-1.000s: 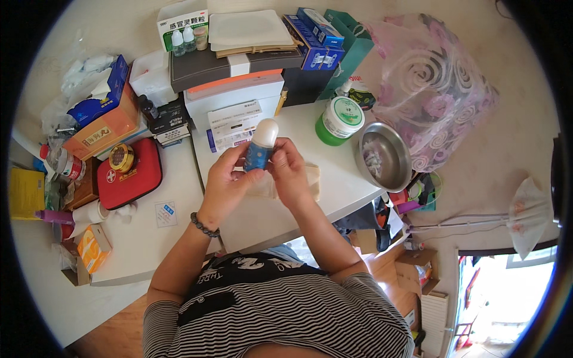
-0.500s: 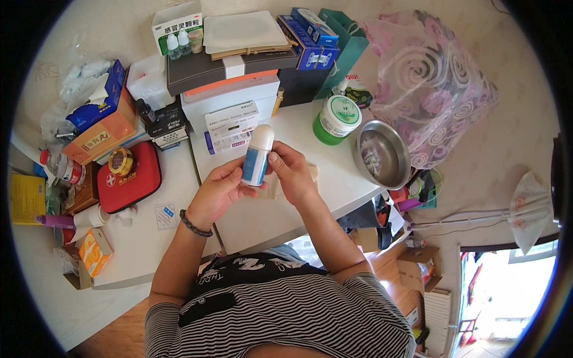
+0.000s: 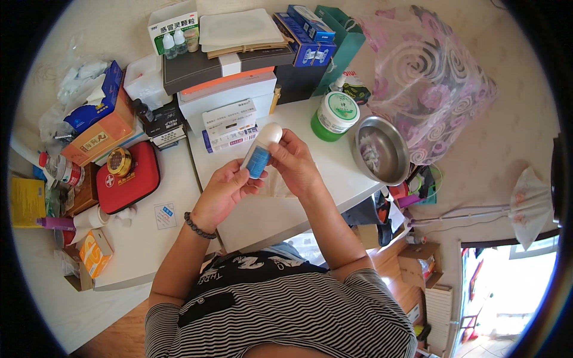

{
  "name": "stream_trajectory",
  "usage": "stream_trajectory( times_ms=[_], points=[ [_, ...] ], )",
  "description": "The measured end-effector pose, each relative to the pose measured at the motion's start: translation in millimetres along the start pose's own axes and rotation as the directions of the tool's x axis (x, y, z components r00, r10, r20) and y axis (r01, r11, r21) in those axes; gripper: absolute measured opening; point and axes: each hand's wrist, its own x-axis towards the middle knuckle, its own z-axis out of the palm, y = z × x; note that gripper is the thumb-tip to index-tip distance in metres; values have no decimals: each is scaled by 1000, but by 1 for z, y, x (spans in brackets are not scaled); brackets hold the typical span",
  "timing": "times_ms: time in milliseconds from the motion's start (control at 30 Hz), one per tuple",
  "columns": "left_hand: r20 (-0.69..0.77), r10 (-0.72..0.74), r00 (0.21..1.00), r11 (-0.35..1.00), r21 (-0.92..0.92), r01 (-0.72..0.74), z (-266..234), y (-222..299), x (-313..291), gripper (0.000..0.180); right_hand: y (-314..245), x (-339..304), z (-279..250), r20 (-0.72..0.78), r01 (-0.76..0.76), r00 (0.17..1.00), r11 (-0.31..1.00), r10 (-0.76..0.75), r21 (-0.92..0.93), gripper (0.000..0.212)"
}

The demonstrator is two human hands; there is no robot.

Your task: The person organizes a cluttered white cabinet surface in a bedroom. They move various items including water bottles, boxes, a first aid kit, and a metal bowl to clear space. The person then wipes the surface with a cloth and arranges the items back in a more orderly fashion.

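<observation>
A white roll-on bottle [image 3: 258, 160] with a blue label and a rounded white cap is held above the table, its cap end tilted away and to the right. My left hand [image 3: 224, 190], with a dark braided bracelet on the wrist, pinches its lower end between thumb and fingers. Around the upper part, just below the cap, my right hand [image 3: 295, 162] is closed, its thumb lying across the bottle. Beneath the hands a pale, flat item [image 3: 277, 184] is partly hidden. Two small medicine boxes [image 3: 230, 119] are stacked just beyond the bottle.
A green-and-white jar [image 3: 335, 116] and a steel bowl [image 3: 382, 150] with crumpled bits inside stand to the right. At left lies a red first-aid case [image 3: 129, 178] carrying a gold round tin [image 3: 119, 161]. Stacked boxes [image 3: 227, 95] line the wall behind.
The bottle has tipped further to the right and turned, so its label shows more blue. My right thumb and fingers have shifted up toward the cap.
</observation>
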Motion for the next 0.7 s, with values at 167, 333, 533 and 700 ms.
stream_trajectory(
  times_ms=[167, 333, 533, 700],
  points=[
    [54, -64, 996, 988, -137, 71, -3, 0, -2, 50, -11, -1, 3, 41, -10, 999, 1000, 10, 18, 34],
    [192, -106, 976, 935, -315, 163, -5, -6, 0, 56, -14, 0, 6, 35, -16, 999, 1000, 16, -5, 32],
    [137, -161, 977, 943, -272, 193, -5, -9, 0, 57, -12, 3, 7, -6, 8, 1000, 999, -8, -34, 29],
    [129, -152, 980, 948, -262, 182, -5, -10, 0, 57, -8, 7, 7, -49, 8, 999, 996, -12, -89, 31]
  ],
)
